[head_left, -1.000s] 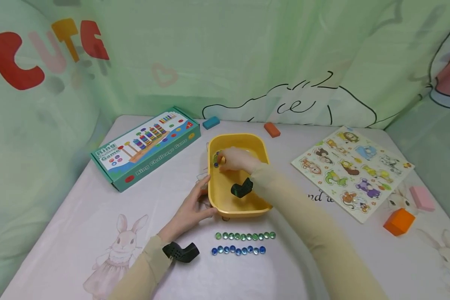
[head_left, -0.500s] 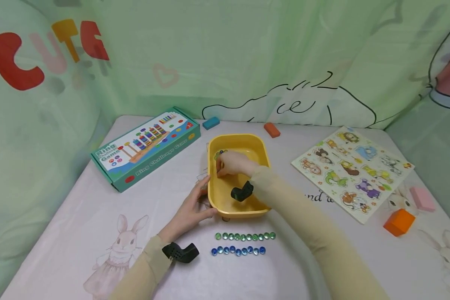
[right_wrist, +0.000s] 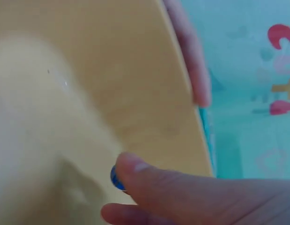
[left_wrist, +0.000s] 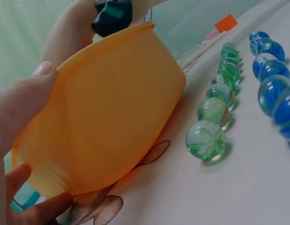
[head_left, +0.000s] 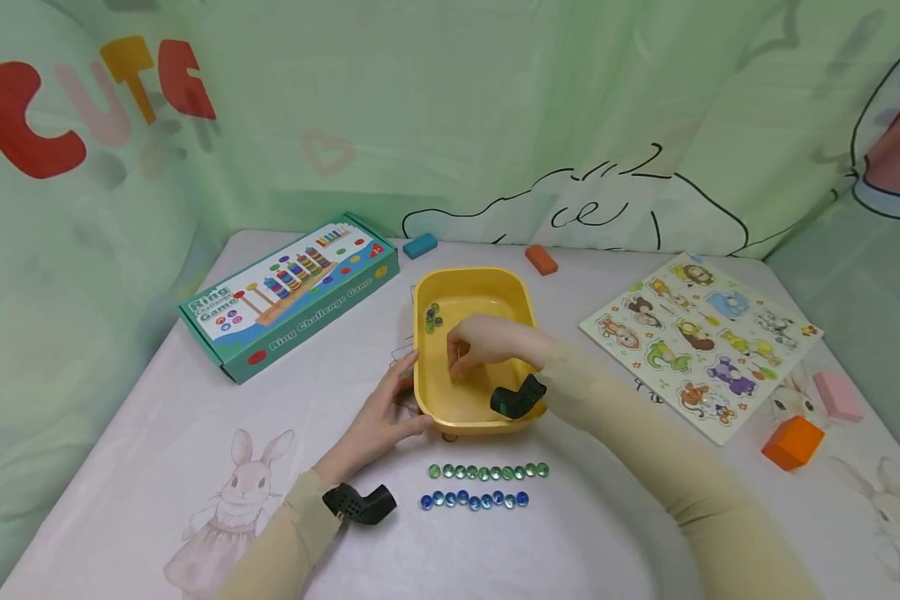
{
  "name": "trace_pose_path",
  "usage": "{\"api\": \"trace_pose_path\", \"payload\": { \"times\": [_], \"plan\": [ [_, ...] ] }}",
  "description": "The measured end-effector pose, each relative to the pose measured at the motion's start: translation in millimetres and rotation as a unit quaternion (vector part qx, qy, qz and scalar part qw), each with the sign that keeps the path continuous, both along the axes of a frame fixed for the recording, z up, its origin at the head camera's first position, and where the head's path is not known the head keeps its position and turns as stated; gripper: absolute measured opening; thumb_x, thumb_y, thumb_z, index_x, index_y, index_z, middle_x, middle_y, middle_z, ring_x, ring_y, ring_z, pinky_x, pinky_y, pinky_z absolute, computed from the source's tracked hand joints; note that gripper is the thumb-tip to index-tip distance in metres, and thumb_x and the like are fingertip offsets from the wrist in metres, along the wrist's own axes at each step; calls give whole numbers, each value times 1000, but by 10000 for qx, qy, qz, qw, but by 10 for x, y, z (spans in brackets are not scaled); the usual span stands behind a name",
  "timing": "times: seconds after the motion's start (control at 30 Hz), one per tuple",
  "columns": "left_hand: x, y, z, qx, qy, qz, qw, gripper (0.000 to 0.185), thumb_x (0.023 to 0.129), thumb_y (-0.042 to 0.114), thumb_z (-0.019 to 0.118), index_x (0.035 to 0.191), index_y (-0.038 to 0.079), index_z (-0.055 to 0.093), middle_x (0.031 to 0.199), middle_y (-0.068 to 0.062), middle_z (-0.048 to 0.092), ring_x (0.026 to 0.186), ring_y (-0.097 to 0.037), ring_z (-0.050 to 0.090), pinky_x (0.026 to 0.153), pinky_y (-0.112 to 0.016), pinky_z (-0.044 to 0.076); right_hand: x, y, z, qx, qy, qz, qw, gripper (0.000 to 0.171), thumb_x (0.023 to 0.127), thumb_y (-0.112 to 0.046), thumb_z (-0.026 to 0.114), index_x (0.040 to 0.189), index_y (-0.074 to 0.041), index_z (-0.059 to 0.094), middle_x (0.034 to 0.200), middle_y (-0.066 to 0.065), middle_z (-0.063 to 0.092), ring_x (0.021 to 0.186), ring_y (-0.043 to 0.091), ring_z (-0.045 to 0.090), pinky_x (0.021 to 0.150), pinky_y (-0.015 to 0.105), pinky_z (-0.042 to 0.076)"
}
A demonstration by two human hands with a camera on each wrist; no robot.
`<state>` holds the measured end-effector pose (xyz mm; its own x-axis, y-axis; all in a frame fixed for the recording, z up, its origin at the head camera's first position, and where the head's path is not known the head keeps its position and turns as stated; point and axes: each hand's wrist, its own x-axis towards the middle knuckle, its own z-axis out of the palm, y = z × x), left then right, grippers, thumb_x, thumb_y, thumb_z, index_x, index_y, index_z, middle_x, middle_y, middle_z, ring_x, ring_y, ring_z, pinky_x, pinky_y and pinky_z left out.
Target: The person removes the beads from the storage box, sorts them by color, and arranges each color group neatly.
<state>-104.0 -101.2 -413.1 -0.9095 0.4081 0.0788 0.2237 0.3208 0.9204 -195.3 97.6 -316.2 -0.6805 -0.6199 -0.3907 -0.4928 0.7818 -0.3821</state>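
My left hand (head_left: 375,423) holds the near-left corner of a yellow plastic tub (head_left: 480,427), thumb at its near side and fingers along the left wall. My right hand (head_left: 487,343) is inside the tub, above its floor. Between its thumb and fingers it pinches a blue marble (right_wrist: 117,179), mostly hidden behind the thumb. Several green and blue marbles (head_left: 431,314) lie in the tub's far-left part. In front of the tub, on the cloth, run a row of green marbles (head_left: 484,473) and, nearer, a row of blue marbles (head_left: 475,502).
A ring game box (head_left: 292,292) lies at the back left. Behind the tub are a blue block (head_left: 420,245) and a red-orange block (head_left: 542,260). To the right lie an animal puzzle board (head_left: 697,342), an orange block (head_left: 792,442) and a pink block (head_left: 838,396).
My right hand has moved from the tub's far-left marbles back toward me and right, taking a blue marble along. The left hand keeps its hold on the tub.
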Motion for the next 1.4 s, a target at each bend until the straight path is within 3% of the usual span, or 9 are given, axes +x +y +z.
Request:
{"api": "trace_pose_path", "payload": {
  "times": [0.27, 0.5, 0.83, 1.03, 1.27, 1.4],
  "plan": [
    [-5, 0, -6, 5, -27, 13, 10000, 87, 81, 37, 70, 148, 31, 15, 139, -5, 43, 126, -22, 43, 110, -54, 19, 307, 245, 200, -619, 139, -93, 9979, 10, 84, -22, 67, 88, -14, 64, 81, -3, 61, 78, 14, 52, 73, 25, 45],
    [2, 2, 7, 22, 16, 1, 10000, 88, 81, 37, 70, 148, 31, 15, 141, -5, 41, 125, -23, 43, 110, -53, 21, 575, 553, 196, -1412, -123, -259, 9896, 8, 85, -23, 66, 90, -17, 65, 78, -7, 59, 76, 12, 51, 68, 24, 44],
    [7, -3, 4, 101, 68, -60, 9999, 87, 81, 34, 70, 148, 32, 14, 147, -3, 34, 127, -25, 42, 109, -55, 20, 950, 899, 38, -2200, 35, -119, 9754, 10, 84, -25, 67, 91, -18, 65, 74, -12, 55, 66, 4, 47, 57, 19, 41],
    [18, 4, -7, 96, 90, -44, 9999, 86, 82, 35, 69, 148, 33, 15, 147, 0, 33, 127, -24, 42, 109, -56, 20, 1174, 1066, -95, -2398, -99, -306, 9703, 13, 84, -28, 67, 92, -18, 65, 72, -13, 54, 63, 1, 45, 54, 19, 41],
    [15, 8, 0, 65, -9, 4, 10000, 86, 81, 38, 69, 148, 34, 15, 148, 1, 33, 128, -24, 40, 109, -56, 19, 1395, 1152, -336, -2847, -447, -560, 9559, 12, 82, -25, 69, 90, -16, 65, 67, -11, 55, 59, -1, 45, 51, 19, 41],
    [9, 7, -1, 28, -29, 21, 10000, 87, 81, 38, 70, 148, 34, 14, 146, 1, 35, 128, -25, 41, 110, -56, 18, 1490, 1170, -438, -2848, -474, -800, 9541, 14, 81, -27, 70, 89, -16, 65, 68, -11, 55, 60, -1, 45, 51, 18, 40]
  ]
}}
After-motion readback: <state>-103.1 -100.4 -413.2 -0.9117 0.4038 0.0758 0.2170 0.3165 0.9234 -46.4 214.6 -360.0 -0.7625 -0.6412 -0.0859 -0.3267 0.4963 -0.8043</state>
